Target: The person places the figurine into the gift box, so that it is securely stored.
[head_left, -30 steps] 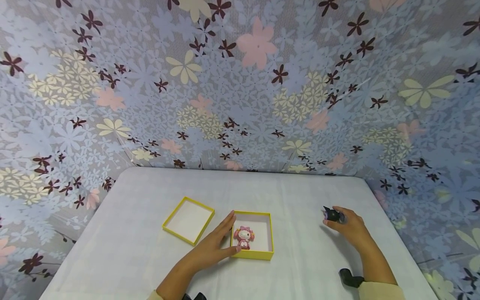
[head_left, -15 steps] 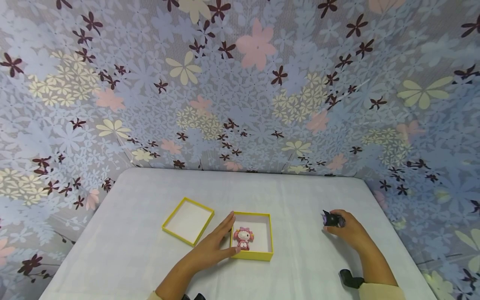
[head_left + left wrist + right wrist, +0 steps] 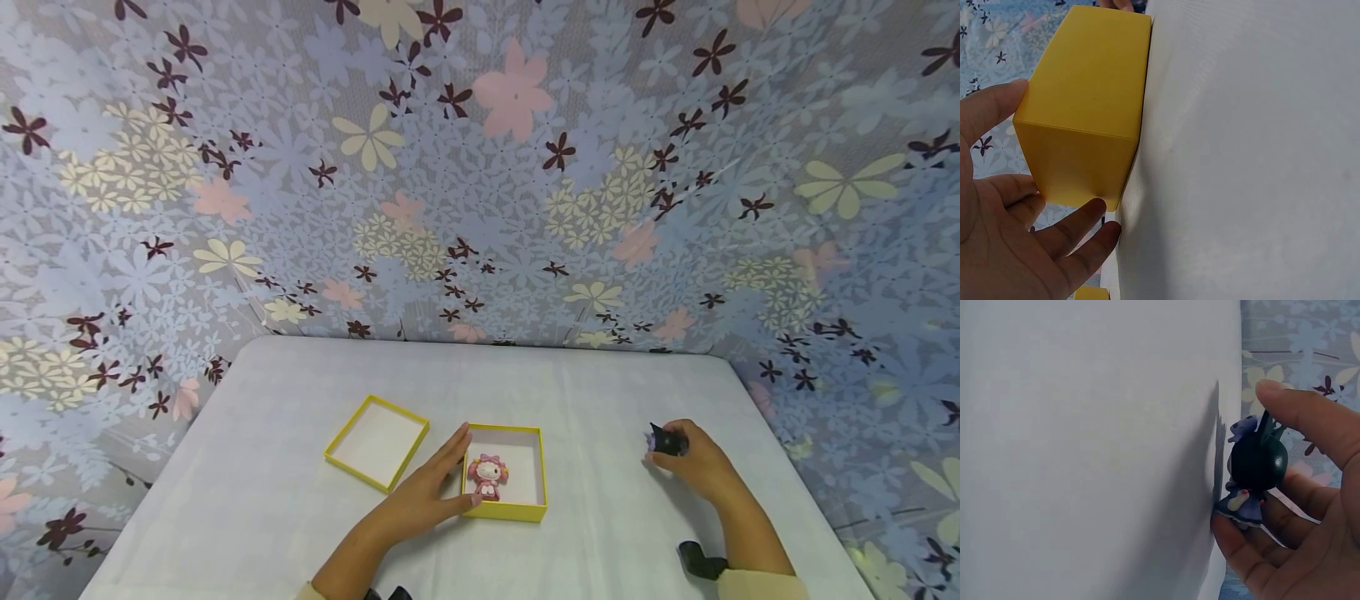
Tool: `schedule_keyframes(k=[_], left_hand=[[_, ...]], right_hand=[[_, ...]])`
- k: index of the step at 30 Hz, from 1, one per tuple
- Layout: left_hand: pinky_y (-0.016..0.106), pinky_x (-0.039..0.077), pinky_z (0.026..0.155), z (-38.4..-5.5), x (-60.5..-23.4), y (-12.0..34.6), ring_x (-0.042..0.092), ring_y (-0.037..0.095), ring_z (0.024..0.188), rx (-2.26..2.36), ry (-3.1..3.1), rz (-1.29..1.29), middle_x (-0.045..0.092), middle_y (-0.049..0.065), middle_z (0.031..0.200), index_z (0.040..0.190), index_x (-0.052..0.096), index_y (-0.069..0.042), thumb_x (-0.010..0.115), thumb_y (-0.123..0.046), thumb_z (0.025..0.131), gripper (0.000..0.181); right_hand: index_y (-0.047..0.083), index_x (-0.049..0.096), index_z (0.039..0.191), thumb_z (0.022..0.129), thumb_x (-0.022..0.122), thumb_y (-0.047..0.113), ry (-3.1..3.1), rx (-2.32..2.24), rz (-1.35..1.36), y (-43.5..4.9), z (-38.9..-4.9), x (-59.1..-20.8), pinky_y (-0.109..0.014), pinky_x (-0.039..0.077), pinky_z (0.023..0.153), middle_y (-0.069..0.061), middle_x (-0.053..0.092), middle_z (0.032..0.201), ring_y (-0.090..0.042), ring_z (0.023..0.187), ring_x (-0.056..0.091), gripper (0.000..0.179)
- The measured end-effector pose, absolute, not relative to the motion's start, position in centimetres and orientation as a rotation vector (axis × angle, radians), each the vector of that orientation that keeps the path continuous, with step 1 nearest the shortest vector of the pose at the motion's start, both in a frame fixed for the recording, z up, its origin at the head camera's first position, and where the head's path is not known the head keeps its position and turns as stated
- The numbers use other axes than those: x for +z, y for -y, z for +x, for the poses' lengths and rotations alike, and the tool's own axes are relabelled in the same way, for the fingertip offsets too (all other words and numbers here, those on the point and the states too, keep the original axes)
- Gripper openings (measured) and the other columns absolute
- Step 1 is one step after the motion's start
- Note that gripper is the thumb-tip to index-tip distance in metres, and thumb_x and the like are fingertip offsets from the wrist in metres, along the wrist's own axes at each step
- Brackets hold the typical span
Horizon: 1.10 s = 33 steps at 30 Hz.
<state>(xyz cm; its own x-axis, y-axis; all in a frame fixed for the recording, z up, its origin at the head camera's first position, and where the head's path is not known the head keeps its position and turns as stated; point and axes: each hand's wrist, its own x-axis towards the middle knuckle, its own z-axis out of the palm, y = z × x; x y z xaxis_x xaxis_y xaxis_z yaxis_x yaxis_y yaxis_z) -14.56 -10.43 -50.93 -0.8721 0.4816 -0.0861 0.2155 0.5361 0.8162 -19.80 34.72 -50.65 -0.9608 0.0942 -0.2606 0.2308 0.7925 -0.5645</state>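
In the head view my left hand (image 3: 427,490) holds the left side of a yellow-edged box (image 3: 542,467), thumb by its near corner and fingers along its left wall. Inside the box lies a pink-and-white figurine (image 3: 488,477). The left wrist view shows the same box (image 3: 1088,75) from outside, with fingertips touching its yellow wall. My right hand (image 3: 701,458) pinches a black-and-purple figurine (image 3: 1260,461) by its ends, thumb at the pointed ear and a finger under the skirted base. Its head's dark back faces the right wrist camera.
A shallow yellow-rimmed lid (image 3: 377,442), white inside, lies angled left of the box. White cloth covers the table (image 3: 592,400). Floral fabric (image 3: 480,208) hangs behind and at both sides. A black wrist device (image 3: 701,560) sits by the right sleeve.
My right hand has shifted slightly nearer the front of the table, and the black-and-purple figurine has turned a little in its fingers. My left hand and the box show no clear movement.
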Motion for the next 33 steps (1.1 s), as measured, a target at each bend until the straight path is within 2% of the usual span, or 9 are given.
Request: schedule_keyframes(k=[11, 20, 27, 33], left_hand=[[0.057, 0.022, 0.125, -14.5, -51.1, 10.4, 0.012, 0.019, 0.158, 1.254, -2.485, 0.578, 0.0, -0.028, 0.167, 0.163, 0.013, -0.034, 0.065, -0.055, 0.093, 0.09], [0.057, 0.022, 0.125, -14.5, -51.0, 10.4, 0.012, 0.019, 0.158, 1.255, -2.488, 0.582, 0.001, -0.027, 0.168, 0.163, 0.013, -0.033, 0.065, -0.053, 0.094, 0.089], [0.057, 0.022, 0.125, -14.4, -50.9, 10.4, 0.012, 0.019, 0.158, 1.242, -2.487, 0.571, 0.0, -0.027, 0.167, 0.163, 0.012, -0.034, 0.064, -0.055, 0.094, 0.088], [0.056, 0.022, 0.126, -14.5, -50.9, 10.4, 0.011, 0.019, 0.159, 1.238, -2.489, 0.573, 0.0, -0.027, 0.167, 0.163, 0.012, -0.034, 0.063, -0.055, 0.094, 0.089]], right_hand=[[0.003, 0.044, 0.145, 0.093, 0.07, 0.047, -2.763, -1.016, 0.192, -33.7, -18.6, -50.4, -0.067, 0.042, 0.103, -0.031, 0.05, 0.145, -0.051, 0.132, 0.047, 0.073], [0.005, 0.048, 0.148, 0.1, 0.062, 0.041, -2.829, -1.127, 0.103, -31.7, -17.5, -49.5, -0.06, 0.046, 0.108, -0.027, 0.059, 0.14, -0.045, 0.134, 0.052, 0.062], [0.008, 0.044, 0.152, 0.103, 0.054, 0.046, -2.822, -1.222, 0.119, -30.9, -17.3, -49.0, -0.062, 0.042, 0.111, -0.025, 0.053, 0.148, -0.045, 0.138, 0.049, 0.063], [0.007, 0.045, 0.152, 0.106, 0.051, 0.038, -2.851, -1.306, 0.054, -30.5, -17.0, -48.6, -0.061, 0.046, 0.108, -0.026, 0.053, 0.148, -0.046, 0.135, 0.052, 0.056]])
